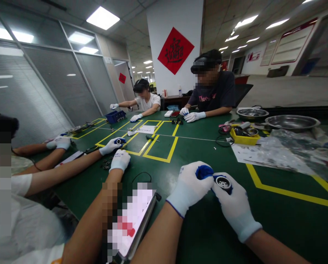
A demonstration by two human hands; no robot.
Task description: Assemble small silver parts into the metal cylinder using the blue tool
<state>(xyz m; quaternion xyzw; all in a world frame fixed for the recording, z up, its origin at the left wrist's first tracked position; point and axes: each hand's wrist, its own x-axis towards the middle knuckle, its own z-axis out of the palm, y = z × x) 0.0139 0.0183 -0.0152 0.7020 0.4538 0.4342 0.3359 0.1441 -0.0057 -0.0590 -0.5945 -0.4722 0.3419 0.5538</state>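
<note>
Both my hands wear white gloves with blue-coated fingers and meet above the green table. My right hand [233,203] grips a small round metal part [223,182], a silver ring with a dark centre and small marks or holes in its face. That face is turned up towards me. My left hand [191,185] touches the right hand's fingertips just left of the part, its thumb and fingers pinched together. Whatever may be between those fingertips is hidden by the glove.
A phone or tablet [133,220] lies left of my arm. Co-workers sit left and across. A yellow bin [244,138] of parts, clear plastic bags [293,150] and metal bowls [292,121] stand right. A green-handled screwdriver [152,138] lies mid-table; yellow tape [295,194] marks the top.
</note>
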